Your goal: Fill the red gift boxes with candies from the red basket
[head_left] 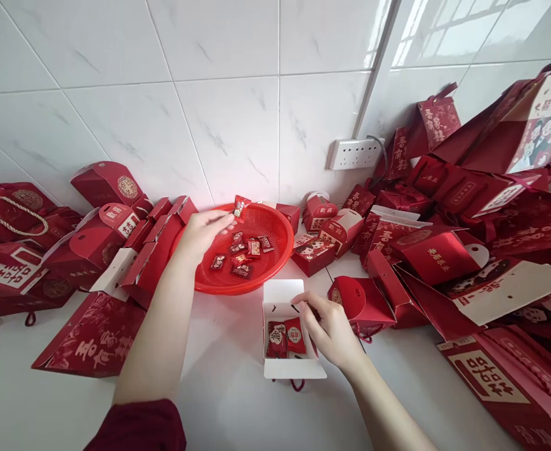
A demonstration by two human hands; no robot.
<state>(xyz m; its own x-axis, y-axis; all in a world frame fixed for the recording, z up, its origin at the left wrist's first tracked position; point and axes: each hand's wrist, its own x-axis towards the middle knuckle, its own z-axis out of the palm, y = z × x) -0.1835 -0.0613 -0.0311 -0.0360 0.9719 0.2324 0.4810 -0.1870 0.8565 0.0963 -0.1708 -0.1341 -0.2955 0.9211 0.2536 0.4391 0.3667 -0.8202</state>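
I pinch a candy (pixel 240 209) with my left hand (pixel 201 234), mid-frame.
Its long side stands up. My right hand (pixel 329 326) curls at the open box (pixel 282 290); pinching, I can't tell.

Left hand (pixel 203 234) partly hides the red basket (pixel 282 250).

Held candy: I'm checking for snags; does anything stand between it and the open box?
The near basket rim and far box flap, both seemingly passable from above; the right hand is at the right side of the box.
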